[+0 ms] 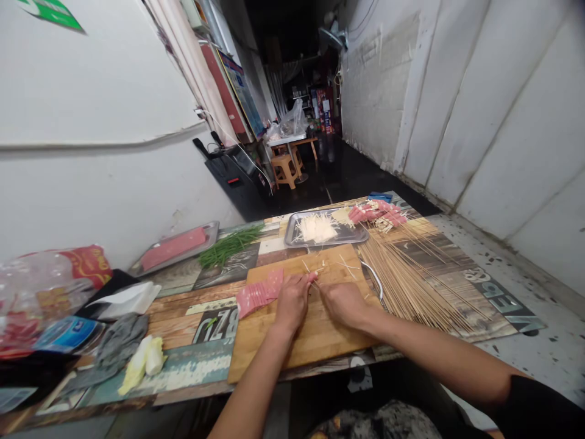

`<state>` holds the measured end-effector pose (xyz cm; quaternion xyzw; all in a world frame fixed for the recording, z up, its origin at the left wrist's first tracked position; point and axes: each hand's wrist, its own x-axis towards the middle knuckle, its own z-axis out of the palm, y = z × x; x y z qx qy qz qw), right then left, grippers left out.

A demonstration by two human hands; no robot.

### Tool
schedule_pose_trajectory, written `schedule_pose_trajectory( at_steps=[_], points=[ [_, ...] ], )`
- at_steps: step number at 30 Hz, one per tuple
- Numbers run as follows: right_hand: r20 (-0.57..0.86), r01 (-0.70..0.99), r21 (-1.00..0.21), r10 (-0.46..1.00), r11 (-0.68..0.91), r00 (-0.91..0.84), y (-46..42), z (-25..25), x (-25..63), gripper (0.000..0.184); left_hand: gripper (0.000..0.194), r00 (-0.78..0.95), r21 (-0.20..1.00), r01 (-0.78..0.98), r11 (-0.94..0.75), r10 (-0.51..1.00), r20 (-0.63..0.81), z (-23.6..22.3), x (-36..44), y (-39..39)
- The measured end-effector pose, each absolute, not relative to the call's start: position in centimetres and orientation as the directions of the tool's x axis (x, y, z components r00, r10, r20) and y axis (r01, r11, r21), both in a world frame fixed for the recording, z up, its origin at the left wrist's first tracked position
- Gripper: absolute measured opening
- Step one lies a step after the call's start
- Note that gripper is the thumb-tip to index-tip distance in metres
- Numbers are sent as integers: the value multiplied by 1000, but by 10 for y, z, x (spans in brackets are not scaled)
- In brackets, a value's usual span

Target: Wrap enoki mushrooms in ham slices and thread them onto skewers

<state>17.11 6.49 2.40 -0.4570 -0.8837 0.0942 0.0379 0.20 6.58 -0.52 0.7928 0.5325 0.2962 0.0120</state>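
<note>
Over the wooden cutting board (260, 347), my left hand (292, 302) is closed around a small pink meat roll (312, 277), whose end shows at the fingertips. My right hand (345, 303) is closed close beside it, pinching what looks like a thin bamboo skewer pointed at the roll; the fingers hide most of it. Overlapping pink meat slices (258, 292) lie on the board left of my left hand. Loose enoki strands (350, 266) are scattered near its far edge. Behind the board, a metal tray (289, 236) holds enoki mushrooms (320, 227).
Many bamboo skewers (406, 283) are spread at right, below skewered meat rolls (377, 213). Green chives (231, 245) and a tray of meat (173, 247) lie at back left. A grey cloth (119, 347), cabbage pieces (146, 360) and plastic packaging (55, 292) occupy the left side.
</note>
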Motion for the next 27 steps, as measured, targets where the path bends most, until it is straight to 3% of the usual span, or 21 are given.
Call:
schedule_pose_trajectory(
  at_steps=[10, 16, 22, 27],
  points=[
    [80, 783, -215, 810, 584, -581, 72, 15, 173, 33, 20, 241, 369, 826, -426, 859, 451, -9, 1, 68],
    [111, 723, -120, 733, 680, -671, 80, 19, 180, 25, 19, 195, 386, 848, -364, 890, 412, -1, 5, 73],
    [174, 729, -54, 725, 683, -666, 108, 34, 220, 29, 25, 106, 427, 854, -297, 903, 417, 12, 44, 97],
    [227, 645, -105, 649, 757, -726, 142, 21, 263, 32, 25, 44, 447, 869, -211, 934, 354, 7, 87, 115]
  ],
)
